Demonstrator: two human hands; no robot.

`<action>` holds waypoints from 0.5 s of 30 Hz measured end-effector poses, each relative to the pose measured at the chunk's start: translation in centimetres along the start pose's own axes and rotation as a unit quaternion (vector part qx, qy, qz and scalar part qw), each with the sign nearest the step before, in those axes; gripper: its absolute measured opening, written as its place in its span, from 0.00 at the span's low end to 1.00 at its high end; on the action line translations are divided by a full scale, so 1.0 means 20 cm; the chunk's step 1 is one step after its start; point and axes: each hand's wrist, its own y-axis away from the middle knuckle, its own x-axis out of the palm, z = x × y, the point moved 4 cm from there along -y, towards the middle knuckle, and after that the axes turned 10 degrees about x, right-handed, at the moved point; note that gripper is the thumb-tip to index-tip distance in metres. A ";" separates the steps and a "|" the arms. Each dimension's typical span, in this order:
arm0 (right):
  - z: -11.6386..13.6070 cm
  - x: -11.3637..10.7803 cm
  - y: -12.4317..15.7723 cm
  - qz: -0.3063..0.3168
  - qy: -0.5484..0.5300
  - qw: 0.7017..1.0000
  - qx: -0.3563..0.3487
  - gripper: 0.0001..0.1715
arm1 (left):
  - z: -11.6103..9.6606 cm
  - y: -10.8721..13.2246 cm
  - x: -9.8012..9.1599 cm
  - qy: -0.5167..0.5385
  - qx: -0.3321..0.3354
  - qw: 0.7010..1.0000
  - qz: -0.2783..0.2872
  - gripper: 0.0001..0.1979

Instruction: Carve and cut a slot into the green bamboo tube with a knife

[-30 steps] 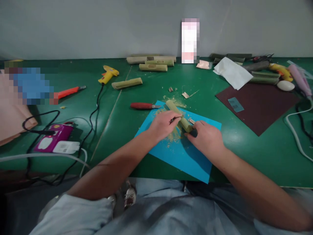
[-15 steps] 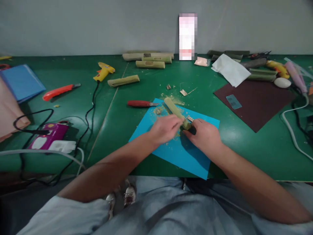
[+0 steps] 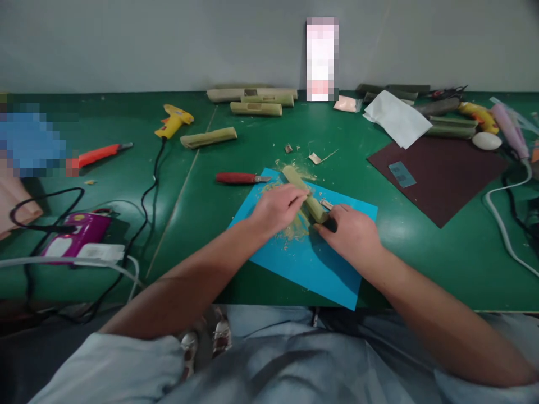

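Observation:
A pale green bamboo piece (image 3: 315, 209) lies slanted over a blue sheet (image 3: 320, 264) strewn with yellowish dust. My right hand (image 3: 352, 230) is closed around its near end, thumb below. Against the middle of the bamboo, my left hand (image 3: 278, 209) has its fingertips pinched together; whatever is between them is hidden. Just left of the sheet's far corner rests a red-handled knife (image 3: 238, 178), its blade pointing right. Small bamboo chips (image 3: 315, 159) are scattered beyond the sheet, and a thin scrap (image 3: 326, 204) lies beside the bamboo.
More bamboo pieces (image 3: 256, 109) lie by the wall near a propped-up phone (image 3: 322, 62). On the left are a yellow glue gun (image 3: 174, 120), an orange cutter (image 3: 99, 154) and a purple power strip (image 3: 78, 238) with cables. A dark brown sheet (image 3: 442, 185) and white paper (image 3: 397, 119) lie right.
My left hand has slid up along the bamboo, away from my right hand. My right hand keeps its hold on the near end. The view has shifted slightly.

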 end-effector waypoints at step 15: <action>0.00 0.01 0.00 -0.007 -0.010 1.000 -0.011 0.12 | -0.02 0.01 0.01 0.023 0.024 0.999 0.043 0.13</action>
